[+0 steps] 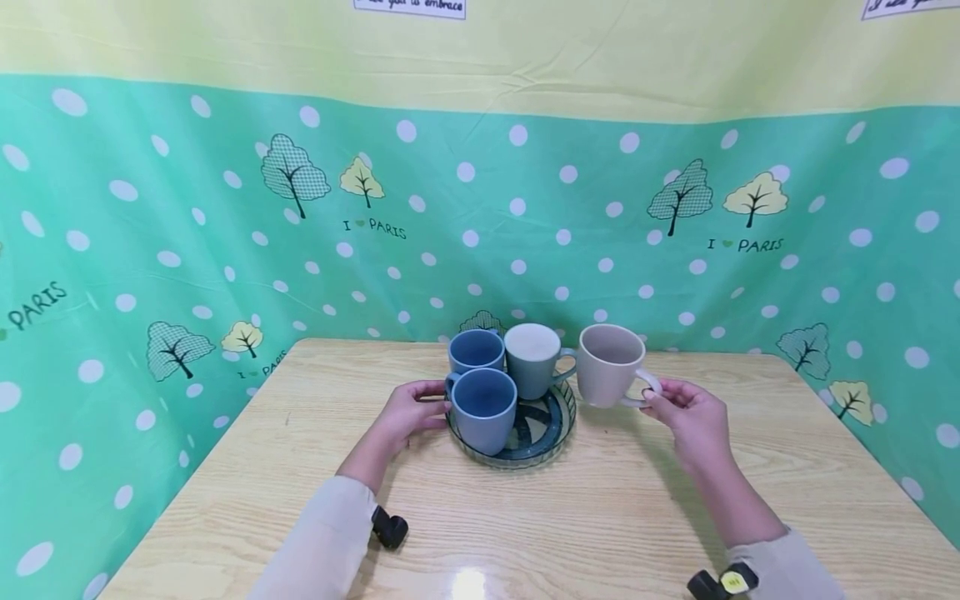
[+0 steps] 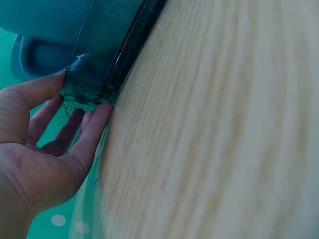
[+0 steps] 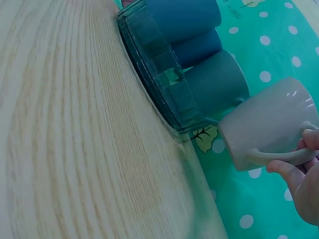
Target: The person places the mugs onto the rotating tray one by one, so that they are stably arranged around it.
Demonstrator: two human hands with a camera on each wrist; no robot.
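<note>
In the head view my right hand (image 1: 693, 417) pinches the handle of a pale pinkish-grey mug (image 1: 609, 367), held upright just right of a round clear glass dish (image 1: 525, 461). The right wrist view has this mug (image 3: 271, 124) raised beside the dish, thumb and fingers on its handle. Inside the dish stand a blue mug (image 1: 483, 417) in front, a darker blue mug (image 1: 476, 351) behind it and a grey-green mug (image 1: 531, 367) at the back right. My left hand (image 2: 47, 144) rests its spread fingertips against the dish's outer left wall.
A light wood-grain table (image 1: 480, 533) carries the dish near its far edge. Behind it hangs a green and yellow cloth (image 1: 525, 192) with dots and trees. The dish's front right floor, with a dark blue pattern, shows between the mugs.
</note>
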